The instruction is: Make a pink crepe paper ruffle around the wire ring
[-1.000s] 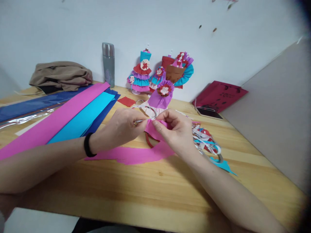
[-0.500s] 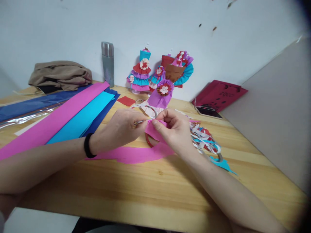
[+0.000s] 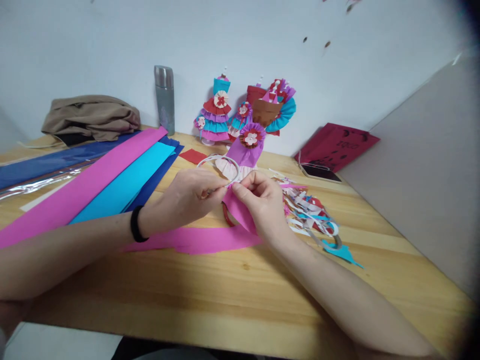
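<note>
My left hand (image 3: 191, 195) is closed in a pinch on a thin white ring, apparently a narrow roll of tape (image 3: 237, 167), whose loop stands up behind the fingers. Its fingertips also meet the upper edge of a pink crepe paper strip (image 3: 240, 212). Thumb and forefinger of my right hand (image 3: 262, 197) pinch that same gathered edge, right beside the left fingertips. The strip hangs below the hands, and more pink paper (image 3: 210, 241) lies along the table. Part of a red loop (image 3: 226, 215) shows behind the strip; the rest of it is hidden.
Behind the hands stand several crepe paper dresses on small stands (image 3: 221, 107). Folded crepe paper sheets (image 3: 123, 192), a brown cloth (image 3: 92, 115) and a grey bottle (image 3: 165, 102) are left. Paper scraps (image 3: 311, 210), a phone (image 3: 320, 172) and a red bag (image 3: 337, 147) are right.
The view has shifted slightly. My right hand has turned a little and moved slightly left, and the hanging pink strip now slants down to the right. Both pinches are kept.
</note>
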Motion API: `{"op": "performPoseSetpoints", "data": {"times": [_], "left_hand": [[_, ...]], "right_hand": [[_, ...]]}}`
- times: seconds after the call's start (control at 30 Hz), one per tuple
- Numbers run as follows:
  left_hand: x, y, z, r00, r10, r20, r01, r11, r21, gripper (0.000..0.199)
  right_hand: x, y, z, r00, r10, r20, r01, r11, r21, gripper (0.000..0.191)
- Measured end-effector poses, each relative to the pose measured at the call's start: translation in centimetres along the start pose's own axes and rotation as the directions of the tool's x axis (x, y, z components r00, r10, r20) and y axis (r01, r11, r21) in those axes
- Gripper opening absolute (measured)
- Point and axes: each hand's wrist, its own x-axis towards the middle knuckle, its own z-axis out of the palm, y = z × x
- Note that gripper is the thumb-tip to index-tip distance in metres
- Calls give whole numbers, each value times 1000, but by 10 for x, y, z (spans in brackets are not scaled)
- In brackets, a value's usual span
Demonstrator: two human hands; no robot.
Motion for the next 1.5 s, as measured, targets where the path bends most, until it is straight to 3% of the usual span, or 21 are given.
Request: {"op": "performPoseSetpoints", "data": {"times": [0.2, 0.43, 0.67, 0.77, 0.9, 1.13, 1.37, 1.5], "left_hand": [[5, -10, -4, 993, -106, 51, 112, 985, -135, 31], [9, -13, -10, 957, -222, 189, 271, 915, -300, 27], [14, -10, -18, 863, -289, 415, 459, 792, -403, 34], [14, -11, -18, 850, -322, 417, 495, 761, -420, 33], [14, -10, -16, 850, -285, 443, 479, 769, -425, 38], [17, -12, -16, 830, -281, 482, 507, 740, -442, 43], [18, -15, -19, 810, -377, 448, 561, 720, -409, 40], [17, -17, -19, 822, -362, 440, 538, 748, -389, 37]], "right_hand": [[-1, -6, -4, 993, -107, 40, 110, 991, -79, 17], [-2, -9, -8, 992, -74, 99, 85, 991, -107, 24], [3, -4, -10, 988, 9, 156, 9, 994, -109, 15], [3, -4, -9, 988, 25, 150, -9, 994, -112, 15], [3, 0, -7, 986, -7, 164, 25, 994, -108, 15], [3, -1, -11, 966, -16, 259, 37, 996, -78, 26], [0, -8, -14, 986, -89, 140, 118, 970, -214, 23], [6, -7, -16, 990, -81, 118, 104, 973, -208, 20]]}}
